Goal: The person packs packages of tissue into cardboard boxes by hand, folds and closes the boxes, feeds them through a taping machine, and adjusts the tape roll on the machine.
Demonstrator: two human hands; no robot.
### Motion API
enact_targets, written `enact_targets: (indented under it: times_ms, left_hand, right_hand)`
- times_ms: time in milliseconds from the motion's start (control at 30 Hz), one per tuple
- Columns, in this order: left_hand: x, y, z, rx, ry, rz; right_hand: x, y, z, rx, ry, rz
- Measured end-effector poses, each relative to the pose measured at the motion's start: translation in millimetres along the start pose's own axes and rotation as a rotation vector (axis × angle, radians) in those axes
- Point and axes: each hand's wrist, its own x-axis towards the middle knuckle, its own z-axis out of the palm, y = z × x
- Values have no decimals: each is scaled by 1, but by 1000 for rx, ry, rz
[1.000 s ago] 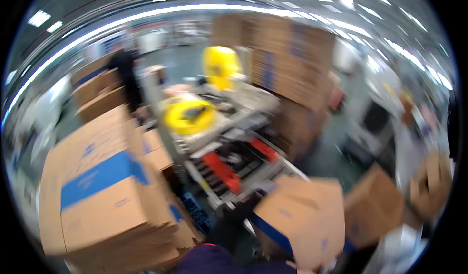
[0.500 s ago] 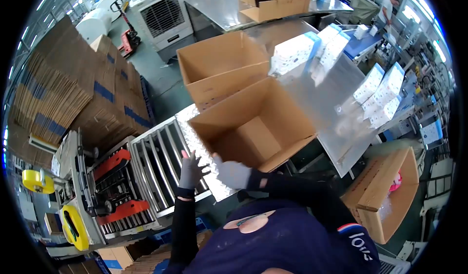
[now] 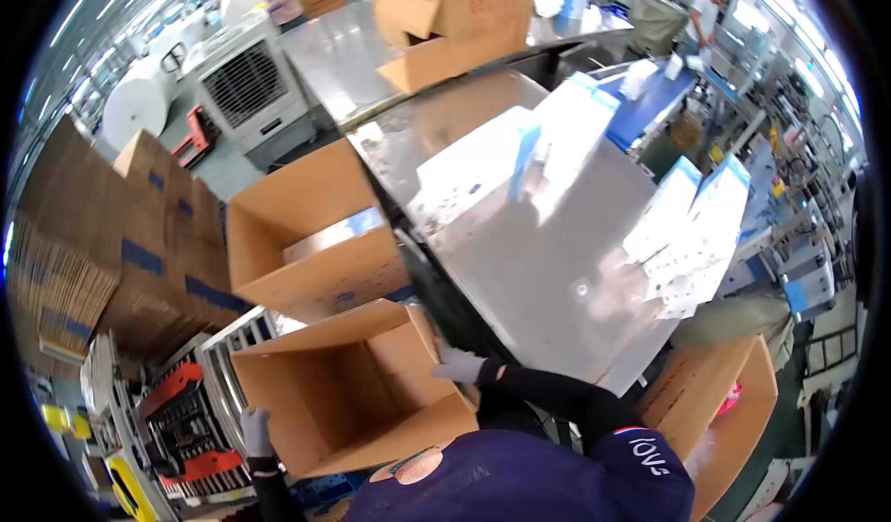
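An empty open cardboard box (image 3: 348, 387) is tilted in front of my body, over the roller conveyor. My left hand (image 3: 256, 431), in a grey glove, holds the box at its left side. At its right edge my right hand (image 3: 458, 364), also gloved, grips the cardboard. Just beyond stands a second open box (image 3: 306, 230) with a white and blue pack (image 3: 334, 232) inside. White packs with blue ends (image 3: 483, 165) lie on the metal table (image 3: 557, 271), and more packs (image 3: 696, 230) are at its right side.
Red-and-black sealing machine (image 3: 190, 429) at lower left; stacked flat cartons (image 3: 79, 253) behind it. An air cooler (image 3: 246, 86) stands at upper left. Another carton (image 3: 710, 411) is at lower right. Two people are in the background, one at the blue conveyor (image 3: 640, 104).
The empty box has moved left and nearer my body, now with both hands on its sides. My view has shifted, showing more of the metal table.
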Motion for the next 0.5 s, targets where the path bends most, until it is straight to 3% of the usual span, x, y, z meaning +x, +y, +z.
enact_targets:
  times_ms: [33, 100, 133, 167, 200, 267, 300, 333, 367, 433, 500]
  left_hand:
    - [-9, 11, 18, 7, -67, -54]
    - [-9, -1, 47, 379, -61, 93]
    - [-25, 8, 77, 419, -61, 90]
    - [-42, 17, 108, 460, -63, 86]
    - [-42, -6, 122, 539, -71, 199]
    - [-42, 14, 128, 584, -63, 103]
    - [-48, 30, 127, 616, -53, 75]
    - [-38, 9, 120, 654, -19, 413]
    - [-59, 54, 146, 916, 38, 242]
    - [-63, 78, 178, 1494, 237, 664]
    - [-55, 122, 214, 1276, -3, 712]
  right_hand:
    - [-4, -15, -22, -115, -19, 233]
    - [1, -9, -78, -414, -82, 19]
    - [0, -2, -124, -332, -22, -265]
    - [-3, 4, -182, -352, 122, -397]
    - [-6, 12, -251, -460, 361, -391]
    - [-18, 46, -395, -852, 793, -140]
    - [-25, 64, -457, -1095, 881, 12]
    - [-31, 80, -504, -1309, 895, 115]
    - [-30, 96, -540, -1470, 862, 154]
    - [-17, 97, -566, -1505, 779, 136]
    - [-3, 70, -552, -1387, 671, 142]
